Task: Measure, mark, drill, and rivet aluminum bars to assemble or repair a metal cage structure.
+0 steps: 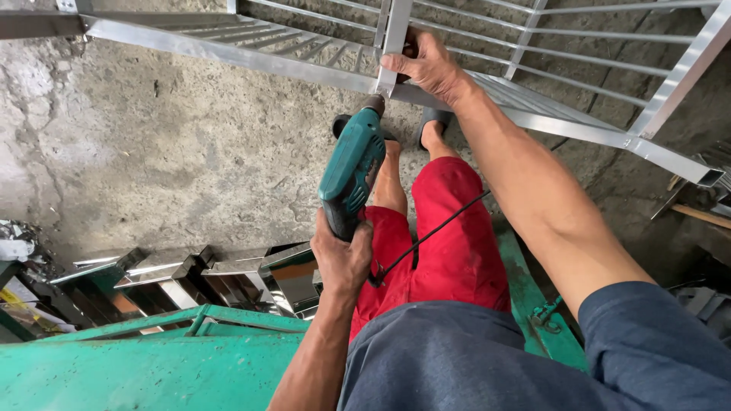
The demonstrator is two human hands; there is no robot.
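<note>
My left hand grips the handle of a teal corded power drill. The drill points up and its tip touches a joint of a shiny metal frame made of square tubes and thin bars. My right hand holds an upright tube of that frame just above the drill tip. The drill's black cord hangs across my red shorts. My legs and feet in dark sandals show below the frame.
A green metal workbench lies at the lower left, with a green bar to the right. Several shiny square tube offcuts stand on the concrete floor. Scrap and tools lie at the right edge.
</note>
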